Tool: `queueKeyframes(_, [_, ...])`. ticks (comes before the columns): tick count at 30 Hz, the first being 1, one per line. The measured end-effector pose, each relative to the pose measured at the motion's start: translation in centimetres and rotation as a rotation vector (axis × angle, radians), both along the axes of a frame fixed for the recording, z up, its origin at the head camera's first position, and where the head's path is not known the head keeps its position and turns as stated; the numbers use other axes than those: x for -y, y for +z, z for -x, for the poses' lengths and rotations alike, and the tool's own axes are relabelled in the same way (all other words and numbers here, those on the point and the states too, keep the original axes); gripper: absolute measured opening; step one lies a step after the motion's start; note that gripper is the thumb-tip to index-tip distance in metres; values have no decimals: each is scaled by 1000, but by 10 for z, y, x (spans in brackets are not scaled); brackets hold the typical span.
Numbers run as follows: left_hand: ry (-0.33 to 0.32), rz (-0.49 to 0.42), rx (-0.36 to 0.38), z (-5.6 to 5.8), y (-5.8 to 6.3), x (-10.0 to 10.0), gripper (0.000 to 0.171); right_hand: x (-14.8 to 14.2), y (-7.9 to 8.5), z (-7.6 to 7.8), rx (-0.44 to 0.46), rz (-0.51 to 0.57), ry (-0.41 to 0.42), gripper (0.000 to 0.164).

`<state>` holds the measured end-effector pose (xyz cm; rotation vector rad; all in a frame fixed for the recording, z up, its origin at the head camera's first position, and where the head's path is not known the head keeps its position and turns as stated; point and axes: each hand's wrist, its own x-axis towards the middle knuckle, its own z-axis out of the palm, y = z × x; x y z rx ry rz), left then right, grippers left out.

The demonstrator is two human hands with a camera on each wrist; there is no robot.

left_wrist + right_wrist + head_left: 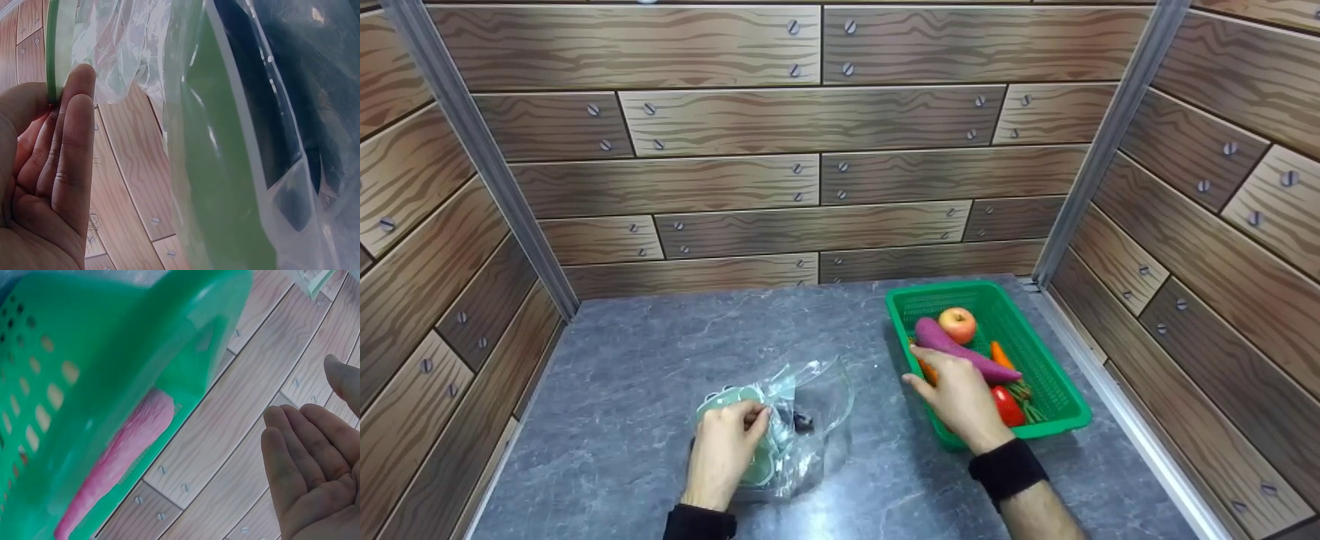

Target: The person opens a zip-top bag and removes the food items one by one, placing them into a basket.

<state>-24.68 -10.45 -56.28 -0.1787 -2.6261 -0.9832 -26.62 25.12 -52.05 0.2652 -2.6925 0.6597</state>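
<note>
My left hand pinches the green-edged rim of a clear plastic bag between thumb and fingers. The bag has green printed patches and lies on the grey table; something small and dark shows at it. Over the left side of a green plastic basket hovers my right hand, fingers extended and holding nothing. In the basket lie a long purple vegetable, a red-yellow apple, a carrot with green tops and a red vegetable. Part of the contents is hidden by the right hand.
A grey marbled table spans the work area. Wood-patterned panels enclose it at the back and both sides, with metal strips at the corners. The basket stands near the right edge, the bag nearer the front middle.
</note>
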Motion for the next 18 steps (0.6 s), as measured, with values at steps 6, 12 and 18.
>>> queueKeyframes(6, [1,-10,14,-1,0,0,10,17,-5,-1,-32,-42,19,47])
queueKeyframes(12, [3,-7,8,-1,-1,0,10,34,-11,-1,-66,-59,57,47])
queueKeyframes(18, [2,-10,-1,-1,-1,-1,11,51,-17,-1,-74,-76,101,45])
